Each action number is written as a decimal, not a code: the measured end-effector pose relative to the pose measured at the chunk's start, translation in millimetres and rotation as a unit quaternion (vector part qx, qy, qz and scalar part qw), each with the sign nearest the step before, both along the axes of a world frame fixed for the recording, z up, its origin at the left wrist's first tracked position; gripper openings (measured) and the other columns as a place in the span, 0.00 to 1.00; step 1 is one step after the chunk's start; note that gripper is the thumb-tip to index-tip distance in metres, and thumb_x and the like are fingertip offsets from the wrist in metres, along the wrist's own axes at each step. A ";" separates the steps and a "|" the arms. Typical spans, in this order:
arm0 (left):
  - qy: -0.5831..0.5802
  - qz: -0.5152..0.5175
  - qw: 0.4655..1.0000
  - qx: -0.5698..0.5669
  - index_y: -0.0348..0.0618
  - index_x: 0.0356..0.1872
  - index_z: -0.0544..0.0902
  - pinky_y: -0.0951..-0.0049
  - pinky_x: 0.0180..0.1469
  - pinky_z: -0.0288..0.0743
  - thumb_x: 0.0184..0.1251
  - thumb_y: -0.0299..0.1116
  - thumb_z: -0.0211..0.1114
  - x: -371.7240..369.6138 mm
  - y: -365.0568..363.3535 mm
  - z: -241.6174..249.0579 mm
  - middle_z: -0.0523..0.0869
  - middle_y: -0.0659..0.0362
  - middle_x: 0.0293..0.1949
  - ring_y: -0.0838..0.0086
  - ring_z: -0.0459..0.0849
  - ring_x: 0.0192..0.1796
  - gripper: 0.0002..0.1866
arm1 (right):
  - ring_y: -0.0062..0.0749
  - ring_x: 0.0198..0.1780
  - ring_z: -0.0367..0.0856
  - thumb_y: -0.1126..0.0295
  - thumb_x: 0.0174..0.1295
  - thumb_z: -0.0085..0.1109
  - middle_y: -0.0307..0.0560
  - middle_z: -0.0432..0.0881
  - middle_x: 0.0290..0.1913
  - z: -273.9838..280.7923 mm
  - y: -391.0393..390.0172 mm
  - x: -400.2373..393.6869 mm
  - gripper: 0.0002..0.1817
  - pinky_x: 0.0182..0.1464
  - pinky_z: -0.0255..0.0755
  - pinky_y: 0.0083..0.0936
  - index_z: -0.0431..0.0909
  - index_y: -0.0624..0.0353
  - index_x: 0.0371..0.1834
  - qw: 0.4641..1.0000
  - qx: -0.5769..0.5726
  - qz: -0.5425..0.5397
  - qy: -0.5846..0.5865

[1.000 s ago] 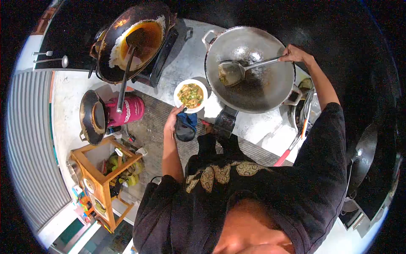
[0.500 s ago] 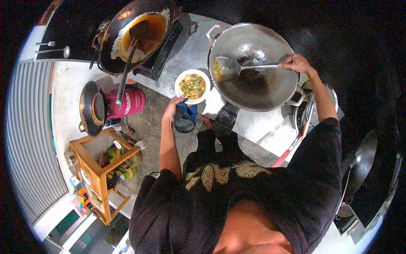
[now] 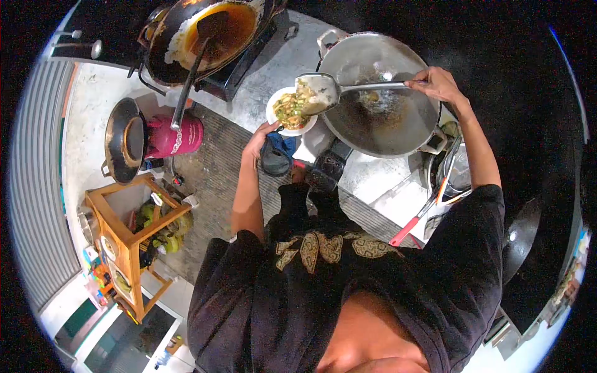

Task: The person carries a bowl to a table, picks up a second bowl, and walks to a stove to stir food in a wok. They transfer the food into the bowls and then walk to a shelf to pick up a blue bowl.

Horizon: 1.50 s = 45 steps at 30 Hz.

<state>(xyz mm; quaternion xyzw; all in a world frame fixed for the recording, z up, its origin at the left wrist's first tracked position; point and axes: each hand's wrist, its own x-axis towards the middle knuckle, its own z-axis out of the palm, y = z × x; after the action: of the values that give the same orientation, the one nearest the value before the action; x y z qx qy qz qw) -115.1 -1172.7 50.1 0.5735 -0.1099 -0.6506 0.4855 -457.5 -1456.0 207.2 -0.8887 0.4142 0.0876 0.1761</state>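
Observation:
My left hand (image 3: 260,140) grips the near rim of a small white bowl (image 3: 272,112) that holds chopped vegetables in sauce (image 3: 290,112). In my right hand (image 3: 437,84) is the handle of a long metal wok spatula (image 3: 331,89). Its wide blade is tilted over the bowl's right side, with some food on it. Below the spatula handle lies a large grey wok (image 3: 398,133), with a little food residue and liquid at its bottom. The bowl is close to the wok's left rim.
A second wok (image 3: 163,53) with brown liquid and a ladle (image 3: 186,93) stands at the upper left. Below it are a black pan (image 3: 118,140), a pink gas cylinder (image 3: 183,135) and a wooden rack (image 3: 130,236). A red-handled utensil (image 3: 405,230) sticks out at right.
The spatula has moved left from inside the grey wok to over the bowl, carrying food. The bowl has shifted slightly right, and its contents look fuller. The whole view has shifted a little.

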 end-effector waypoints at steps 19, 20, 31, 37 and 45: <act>-0.144 0.024 0.989 -0.001 0.35 0.45 0.75 0.75 0.57 0.54 0.54 0.47 0.60 16.2 65.6 -24.6 0.77 0.58 0.46 0.75 0.68 0.53 0.25 | 0.35 0.22 0.75 0.52 0.48 0.58 0.44 0.76 0.20 126.4 134.9 55.2 0.16 0.26 0.69 0.27 0.80 0.54 0.28 0.902 -0.371 0.191 -0.107; -0.137 0.022 0.990 -0.011 0.36 0.44 0.75 0.76 0.54 0.57 0.54 0.48 0.60 10.4 68.8 -9.4 0.77 0.59 0.44 0.75 0.70 0.49 0.25 | 0.33 0.22 0.75 0.54 0.47 0.60 0.42 0.75 0.19 126.9 138.7 51.6 0.15 0.25 0.68 0.25 0.80 0.53 0.28 0.892 -0.388 0.199 -0.117; -0.078 0.031 0.991 -0.108 0.35 0.43 0.75 0.79 0.50 0.63 0.54 0.43 0.61 -23.0 45.3 53.5 0.79 0.60 0.40 0.78 0.74 0.44 0.21 | 0.29 0.20 0.73 0.56 0.44 0.64 0.38 0.74 0.18 145.8 158.2 -5.7 0.13 0.23 0.66 0.22 0.81 0.52 0.28 0.867 -0.453 0.138 -0.154; -0.125 0.017 0.987 -0.099 0.37 0.39 0.77 0.80 0.45 0.63 0.54 0.45 0.60 -37.6 28.0 62.4 0.79 0.62 0.35 0.79 0.74 0.39 0.20 | 0.31 0.19 0.76 0.54 0.46 0.62 0.43 0.79 0.21 141.4 167.1 -40.1 0.16 0.25 0.69 0.22 0.81 0.57 0.27 0.900 -0.403 0.025 -0.165; -0.097 -0.001 0.982 -0.161 0.34 0.39 0.77 0.80 0.46 0.67 0.58 0.40 0.58 -51.3 20.6 77.1 0.81 0.58 0.37 0.78 0.77 0.41 0.18 | 0.19 0.17 0.66 0.48 0.51 0.56 0.39 0.68 0.12 84.9 141.2 -120.1 0.22 0.23 0.63 0.25 0.80 0.60 0.28 0.965 0.036 -0.243 -0.096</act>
<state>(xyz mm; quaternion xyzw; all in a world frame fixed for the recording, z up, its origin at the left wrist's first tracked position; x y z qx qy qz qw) -166.4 -1152.2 127.2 0.5482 -0.2607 -0.5656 0.5583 -577.6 -1314.8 292.1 -0.7586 0.5956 -0.0289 0.2626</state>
